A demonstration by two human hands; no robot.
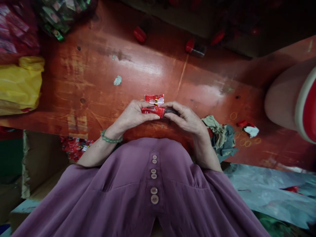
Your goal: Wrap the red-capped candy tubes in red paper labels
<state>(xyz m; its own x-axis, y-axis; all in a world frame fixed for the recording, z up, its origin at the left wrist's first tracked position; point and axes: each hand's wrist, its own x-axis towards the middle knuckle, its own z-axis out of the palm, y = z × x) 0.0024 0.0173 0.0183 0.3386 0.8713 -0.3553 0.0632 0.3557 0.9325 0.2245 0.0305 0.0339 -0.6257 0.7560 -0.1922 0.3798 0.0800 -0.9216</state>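
Observation:
Both hands meet over the reddish wooden table [98, 75], near its front edge. My left hand [134, 113], with a green bead bracelet at the wrist, is closed on a red printed packet [154, 112], thumb below and fingers above. My right hand [184, 116] pinches a dark, narrow object [171, 111] that adjoins the packet's right end; what it is cannot be made out clearly. Just beyond the fingertips lies a red and white printed piece [154, 98], its lower edge partly hidden by the fingers.
Yellow bag [21, 85] at left, bagged green packets [61, 14] behind. Red-capped bottle [195, 48] at the back. Crumpled cloths [221, 136] and a white scrap [251, 131] right, before a large tub [287, 98]. Cardboard box [40, 158] with red packets [76, 147] below left.

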